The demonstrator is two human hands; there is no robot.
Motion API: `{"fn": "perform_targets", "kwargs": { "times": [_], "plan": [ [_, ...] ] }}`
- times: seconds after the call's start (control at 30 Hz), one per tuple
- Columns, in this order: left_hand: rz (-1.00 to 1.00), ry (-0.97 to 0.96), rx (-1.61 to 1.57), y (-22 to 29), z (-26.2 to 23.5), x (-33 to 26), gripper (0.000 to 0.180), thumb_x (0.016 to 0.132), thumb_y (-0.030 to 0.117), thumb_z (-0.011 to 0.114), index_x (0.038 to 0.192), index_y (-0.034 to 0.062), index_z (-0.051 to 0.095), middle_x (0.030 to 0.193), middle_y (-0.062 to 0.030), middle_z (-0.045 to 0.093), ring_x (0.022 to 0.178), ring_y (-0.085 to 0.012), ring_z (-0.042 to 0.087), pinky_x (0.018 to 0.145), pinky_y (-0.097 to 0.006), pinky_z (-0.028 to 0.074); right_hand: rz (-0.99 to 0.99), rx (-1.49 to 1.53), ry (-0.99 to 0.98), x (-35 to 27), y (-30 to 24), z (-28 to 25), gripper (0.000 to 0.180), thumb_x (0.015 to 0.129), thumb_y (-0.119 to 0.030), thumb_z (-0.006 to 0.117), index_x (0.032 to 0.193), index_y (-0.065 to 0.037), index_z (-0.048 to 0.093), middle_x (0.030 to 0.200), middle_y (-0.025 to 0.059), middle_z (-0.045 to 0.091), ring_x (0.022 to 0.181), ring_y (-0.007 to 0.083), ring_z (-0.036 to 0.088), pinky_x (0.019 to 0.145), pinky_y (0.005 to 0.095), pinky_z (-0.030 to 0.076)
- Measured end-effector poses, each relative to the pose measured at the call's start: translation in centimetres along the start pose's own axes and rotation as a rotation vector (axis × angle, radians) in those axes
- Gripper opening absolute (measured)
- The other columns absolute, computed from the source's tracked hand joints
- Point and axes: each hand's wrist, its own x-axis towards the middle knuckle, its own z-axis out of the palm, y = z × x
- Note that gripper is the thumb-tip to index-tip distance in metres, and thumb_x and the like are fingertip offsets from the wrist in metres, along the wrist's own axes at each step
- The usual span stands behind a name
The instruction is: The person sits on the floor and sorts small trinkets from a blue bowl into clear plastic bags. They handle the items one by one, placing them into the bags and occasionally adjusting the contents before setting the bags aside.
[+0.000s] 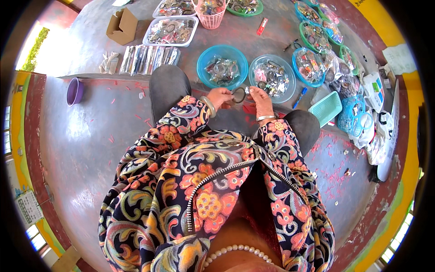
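My left hand (219, 97) is closed, its thumb and fingers pinching a dark ring-shaped band (244, 96). From the other side my right hand (261, 100) reaches to the band with thumb and fingertips together; a small pale bit shows at that pinch, too small to name. Just beyond my hands stand a blue basin (200, 65) and a clear bluish bowl (293, 83). Both contain small packets and dark rings.
Packets in clear sleeves (149, 60), a cardboard box (121, 26) and a white tray (194, 34) lie at the far left. Several filled basins, a green basket (325, 109) and a blue pen (300, 98) are at right. A purple bucket (74, 92) stands left.
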Motion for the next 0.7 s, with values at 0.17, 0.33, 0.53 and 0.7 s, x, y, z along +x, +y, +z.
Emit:
{"fn": "perform_targets", "kwargs": {
  "times": [0.17, 0.33, 0.53, 0.7],
  "plan": [
    [-0.004, 0.162, -0.141, -0.8, -1.9, 1.8, 0.015, 0.075, 0.011, 0.059, 0.086, 0.0022, 0.052, 0.077, -0.0071, 0.057, 0.062, -0.0172, 0.058, 0.047, -0.025, 0.047, 0.112, 0.103, 0.069, 0.3, 0.0, -0.8, 0.025, 0.078, -0.028, 0.058, 0.09, -0.006, 0.058, 0.08, 0.004, 0.06, 0.065, 0.0114, 0.056, 0.046, 0.0201, 0.04],
    [0.037, 0.253, -0.242, 1.1, -1.4, 2.9, 0.013, 0.076, 0.009, 0.056, 0.085, 0.0018, 0.05, 0.073, -0.0089, 0.057, 0.056, -0.0185, 0.056, 0.045, -0.026, 0.047, 0.139, 0.105, -0.012, 0.7, 0.9, -1.2, 0.026, 0.079, -0.028, 0.056, 0.09, -0.005, 0.058, 0.08, 0.0049, 0.059, 0.066, 0.0125, 0.056, 0.046, 0.0207, 0.039],
    [0.135, 0.297, -0.247, 3.0, -2.7, 5.6, 0.013, 0.078, 0.009, 0.055, 0.088, 0.001, 0.05, 0.079, -0.0091, 0.056, 0.065, -0.0186, 0.057, 0.052, -0.026, 0.048, 0.204, 0.047, -0.029, 0.4, 0.3, -1.0, 0.028, 0.079, -0.027, 0.055, 0.094, -0.003, 0.057, 0.081, 0.0054, 0.059, 0.067, 0.013, 0.055, 0.053, 0.0237, 0.043],
    [0.074, 0.572, -0.247, 3.8, -6.2, 8.6, 0.022, 0.079, 0.012, 0.054, 0.096, -0.0017, 0.05, 0.085, -0.0124, 0.053, 0.07, -0.0224, 0.055, 0.054, -0.03, 0.051, 0.247, 0.053, -0.046, 0.5, 0.6, -1.2, 0.028, 0.08, -0.026, 0.055, 0.095, -0.002, 0.056, 0.082, 0.007, 0.059, 0.066, 0.0138, 0.055, 0.055, 0.024, 0.045]
  ]
}}
